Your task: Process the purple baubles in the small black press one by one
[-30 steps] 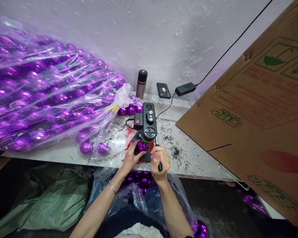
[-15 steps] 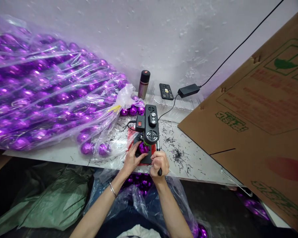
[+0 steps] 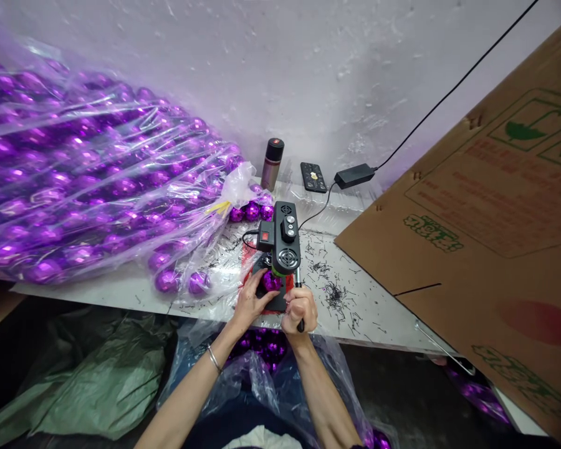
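Note:
A shiny purple ball (image 3: 272, 282) sits under the head of a small black bench drill press (image 3: 287, 234). My left hand (image 3: 251, 300) is closed round the ball's left and near side, thumb and fingers against it. My right hand (image 3: 300, 310) is wrapped round the black-ended lever handle (image 3: 300, 325) on the right side of the press. The press's base plate (image 3: 275, 304) rests on red material on the white table. The tip of the tool above the ball is hidden by the press head.
A big clear bag of purple balls (image 3: 98, 181) fills the left. Behind the press are a bottle (image 3: 272, 163), a phone (image 3: 313, 177) and a power adapter (image 3: 354, 176). Dark shavings (image 3: 335, 295) litter the table (image 3: 378, 312). A cardboard box (image 3: 477, 249) stands right. More balls (image 3: 266, 349) lie on my lap.
The whole view has shifted slightly. Both hands keep their places on the ball and the lever, and a tiny purple speck now shows by the shavings.

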Motion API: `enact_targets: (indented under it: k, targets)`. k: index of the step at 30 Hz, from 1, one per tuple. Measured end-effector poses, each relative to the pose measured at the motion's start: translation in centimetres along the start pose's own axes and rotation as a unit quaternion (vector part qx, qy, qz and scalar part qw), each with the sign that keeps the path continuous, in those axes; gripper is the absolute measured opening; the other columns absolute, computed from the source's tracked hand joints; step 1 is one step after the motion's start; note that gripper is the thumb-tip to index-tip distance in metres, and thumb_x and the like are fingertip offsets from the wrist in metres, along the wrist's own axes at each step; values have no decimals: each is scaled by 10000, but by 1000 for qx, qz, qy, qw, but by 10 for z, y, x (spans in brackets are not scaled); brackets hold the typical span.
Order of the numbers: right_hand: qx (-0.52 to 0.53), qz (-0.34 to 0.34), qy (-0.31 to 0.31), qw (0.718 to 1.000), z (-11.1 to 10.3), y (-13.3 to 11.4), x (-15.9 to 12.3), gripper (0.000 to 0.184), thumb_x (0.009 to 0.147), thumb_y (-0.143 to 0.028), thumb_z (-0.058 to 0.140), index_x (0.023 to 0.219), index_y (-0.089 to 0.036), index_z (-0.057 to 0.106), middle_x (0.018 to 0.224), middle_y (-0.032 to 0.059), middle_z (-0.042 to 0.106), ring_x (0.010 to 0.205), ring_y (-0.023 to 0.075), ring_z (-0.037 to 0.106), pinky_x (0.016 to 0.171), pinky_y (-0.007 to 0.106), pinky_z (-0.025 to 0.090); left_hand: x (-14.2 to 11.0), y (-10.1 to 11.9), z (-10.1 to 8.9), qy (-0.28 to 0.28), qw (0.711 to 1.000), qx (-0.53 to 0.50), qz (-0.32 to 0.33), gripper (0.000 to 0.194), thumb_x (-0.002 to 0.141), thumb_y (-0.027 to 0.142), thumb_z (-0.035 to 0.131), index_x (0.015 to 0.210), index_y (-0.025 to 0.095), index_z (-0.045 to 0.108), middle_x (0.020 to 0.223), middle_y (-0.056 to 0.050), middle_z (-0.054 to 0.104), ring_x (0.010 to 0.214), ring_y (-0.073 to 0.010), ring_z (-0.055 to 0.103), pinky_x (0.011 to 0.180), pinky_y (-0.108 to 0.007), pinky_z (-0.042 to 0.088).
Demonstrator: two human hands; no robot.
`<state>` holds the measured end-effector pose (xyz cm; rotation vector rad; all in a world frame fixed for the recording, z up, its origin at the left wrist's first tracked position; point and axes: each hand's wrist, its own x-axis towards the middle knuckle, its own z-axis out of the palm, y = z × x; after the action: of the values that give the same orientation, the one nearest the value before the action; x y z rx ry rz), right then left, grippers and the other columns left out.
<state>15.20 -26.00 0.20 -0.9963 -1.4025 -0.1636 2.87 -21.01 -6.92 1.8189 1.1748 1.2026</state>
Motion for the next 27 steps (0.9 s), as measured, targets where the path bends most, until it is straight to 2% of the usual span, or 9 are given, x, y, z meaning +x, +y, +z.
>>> enact_targets:
  k: [7,10,13,16,19,22,25,26,27]
  targets:
    - [18,-7,7,1000,4,4,-5,342,1045,-248,326,729,-236,456,720,-8,530,628,132,563,573,289,492,0,3,0,2,999,-31,-14,541,865,432,773,1344,229,624,1327,-129,711,1270,-310,666,1106,-497,518]
    - [23,-7,7,1000,1,-4,7,344,1029,-214,360,699,-230,456,705,-11,535,619,130,559,568,283,472,1,3,1,-4,999,-42,-15,553,866,449,771,1349,229,617,1330,-132,706,1275,-314,660,1103,-503,516]
    - [21,59,31,998,-2,-23,35,358,1026,-174,390,677,-227,451,648,-21,500,605,127,537,573,281,426,4,2,2,-8,999,-45,-9,577,868,448,772,1368,221,595,1351,-147,692,1285,-323,652,1104,-517,511]
    - [31,136,10,990,-6,-43,64,357,1034,-203,436,679,-220,467,649,-23,498,602,118,510,582,282,404,-2,1,3,12,999,-34,-1,577,874,416,772,1379,221,570,1345,-153,690,1273,-330,661,1085,-528,527]
    - [38,154,-1,987,-8,-52,75,380,1036,-234,457,655,-221,456,646,-23,487,619,120,510,602,289,408,-31,1,2,34,999,-3,39,553,914,370,729,1412,243,525,1378,-148,665,1309,-325,641,1090,-535,534]
    - [41,145,-2,989,-9,-51,70,381,1033,-218,450,652,-221,458,655,-20,490,644,126,522,619,295,411,-79,0,1,14,991,38,126,572,950,371,682,1472,274,468,1415,-151,640,1361,-325,607,1138,-572,499]
    - [42,127,-6,991,-9,-46,62,365,1025,-180,440,663,-219,465,669,-16,505,659,129,528,628,299,416,-113,-2,-3,-27,982,54,181,897,849,578,753,1578,239,356,1453,-212,606,1380,-397,576,1146,-643,462]
    - [42,119,-8,992,-10,-45,60,360,1022,-167,437,667,-218,466,671,-15,508,662,129,531,632,300,419,-114,-3,-7,-34,984,45,172,973,820,649,743,1593,215,341,1477,-234,581,1396,-418,554,1145,-651,456]
    - [41,112,-11,993,-10,-44,58,355,1019,-155,435,671,-218,466,674,-14,512,664,130,534,632,300,420,-110,-4,-11,-28,989,28,145,955,840,689,692,1589,200,359,1504,-242,555,1416,-422,531,1153,-642,451]
